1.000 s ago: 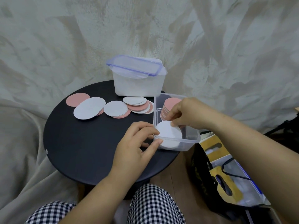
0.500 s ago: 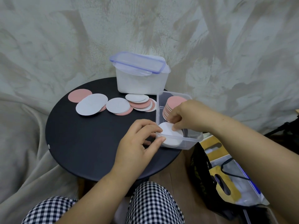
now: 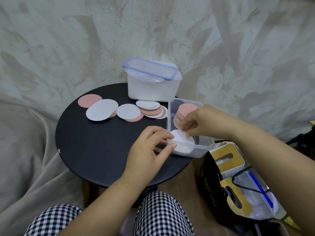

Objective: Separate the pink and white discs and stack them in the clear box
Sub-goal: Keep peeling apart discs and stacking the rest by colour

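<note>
Grasp: left hand (image 3: 150,150) grips clear box (image 3: 204,148) | right hand (image 3: 202,123) pinches white disc (image 3: 179,138), edge hidden

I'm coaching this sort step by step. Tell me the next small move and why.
Probably release the white stack and reach the right hand to the loose discs on the table. The white stack lies flat in the clear box beside the pink stack, the left hand grips the box's near corner, and mixed discs lie unsorted.
</note>
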### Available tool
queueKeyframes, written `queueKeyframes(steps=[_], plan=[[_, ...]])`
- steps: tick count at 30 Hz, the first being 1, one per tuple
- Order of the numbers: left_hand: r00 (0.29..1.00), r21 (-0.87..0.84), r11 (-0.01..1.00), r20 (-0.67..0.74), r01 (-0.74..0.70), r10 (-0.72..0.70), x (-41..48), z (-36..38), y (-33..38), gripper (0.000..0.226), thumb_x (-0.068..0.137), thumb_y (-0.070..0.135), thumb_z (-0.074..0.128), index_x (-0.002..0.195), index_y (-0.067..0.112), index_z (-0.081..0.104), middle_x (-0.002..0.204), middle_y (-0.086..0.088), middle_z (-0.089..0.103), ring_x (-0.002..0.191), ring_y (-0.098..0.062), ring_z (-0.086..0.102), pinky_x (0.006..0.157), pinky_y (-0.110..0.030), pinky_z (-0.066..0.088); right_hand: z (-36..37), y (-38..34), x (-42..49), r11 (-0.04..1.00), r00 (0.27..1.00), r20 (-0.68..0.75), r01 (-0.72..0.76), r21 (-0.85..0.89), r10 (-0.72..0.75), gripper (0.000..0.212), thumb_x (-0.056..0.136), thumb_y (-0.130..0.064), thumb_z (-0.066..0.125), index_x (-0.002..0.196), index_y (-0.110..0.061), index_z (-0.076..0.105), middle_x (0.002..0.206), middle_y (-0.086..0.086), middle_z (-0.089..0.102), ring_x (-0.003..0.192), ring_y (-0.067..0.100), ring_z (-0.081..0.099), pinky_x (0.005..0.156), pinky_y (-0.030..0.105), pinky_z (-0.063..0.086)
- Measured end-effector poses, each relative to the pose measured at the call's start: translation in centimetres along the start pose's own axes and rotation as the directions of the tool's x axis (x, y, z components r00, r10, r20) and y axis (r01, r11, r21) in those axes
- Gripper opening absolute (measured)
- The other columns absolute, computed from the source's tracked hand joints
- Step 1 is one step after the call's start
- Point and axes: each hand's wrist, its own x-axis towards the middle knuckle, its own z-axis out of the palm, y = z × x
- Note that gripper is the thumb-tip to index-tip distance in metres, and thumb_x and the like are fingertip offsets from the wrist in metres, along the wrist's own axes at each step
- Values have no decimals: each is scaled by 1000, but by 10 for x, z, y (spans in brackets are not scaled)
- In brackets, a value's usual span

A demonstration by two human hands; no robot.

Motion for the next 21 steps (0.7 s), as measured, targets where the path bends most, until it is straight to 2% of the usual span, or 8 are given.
queueKeyframes(steps=[3, 6, 10, 13, 15, 18, 21], plan=[[1000, 0, 1000, -1, 16, -16, -1, -4, 2, 20, 81, 16, 70, 99, 24, 68, 105, 13, 58, 86, -4, 63, 66, -13, 51, -7, -5, -6, 999, 993, -111, 40, 10, -38, 25, 79, -20, 70, 104, -22, 70, 94, -13, 69, 77, -1, 61, 74, 13, 48], [997, 25, 998, -43, 60, -59, 3, -19, -2, 24, 83, 13, 67, 102, 28, 66, 104, 15, 60, 93, -1, 60, 68, -10, 48, -14, -18, -8, 986, 976, -212, 88, 139, -57, 18, 83, -25, 66, 100, -29, 70, 86, -16, 68, 76, -6, 59, 71, 8, 44], [980, 275, 951, -175, 144, -98, 22, -60, -26, 21, 84, 16, 65, 103, 25, 67, 106, 17, 61, 100, 1, 52, 82, -18, 45, -11, -49, 8, 943, 954, -288, 170, 287, -84, 12, 84, -27, 66, 95, -28, 71, 71, -24, 62, 73, -5, 60, 67, 7, 42], [969, 503, 833, -194, 231, -151, 37, -93, -53, 27, 84, 19, 64, 111, 18, 65, 119, 4, 61, 115, -15, 50, 93, -25, 36, 0, -75, 30, 931, 960, -261, 184, 315, -101, 17, 86, -28, 63, 102, -27, 69, 93, -16, 68, 81, -2, 61, 74, 12, 43], [960, 581, 764, -170, 280, -222, 43, -108, -67, 35, 86, 22, 63, 120, 16, 60, 131, -2, 54, 125, -22, 44, 101, -31, 32, 10, -92, 47, 945, 969, -233, 149, 292, -81, 28, 87, -29, 59, 114, -26, 63, 114, -10, 63, 98, 6, 58, 85, 21, 43], [932, 629, 703, -104, 332, -347, 45, -118, -78, 48, 90, 29, 57, 135, 19, 46, 149, -2, 33, 137, -21, 27, 109, -34, 25, 32, -112, 72, 977, 980, -198, 49, 208, -7, 47, 90, -34, 52, 135, -21, 43, 138, 0, 45, 125, 20, 42, 95, 29, 34], [924, 674, 674, -35, 304, -381, 45, -121, -82, 49, 92, 35, 52, 139, 23, 41, 152, 2, 27, 141, -17, 20, 112, -35, 24, 53, -119, 93, 986, 967, -217, -109, 127, 135, 60, 92, -43, 46, 143, -17, 27, 149, 7, 28, 137, 29, 21, 109, 39, 22]])
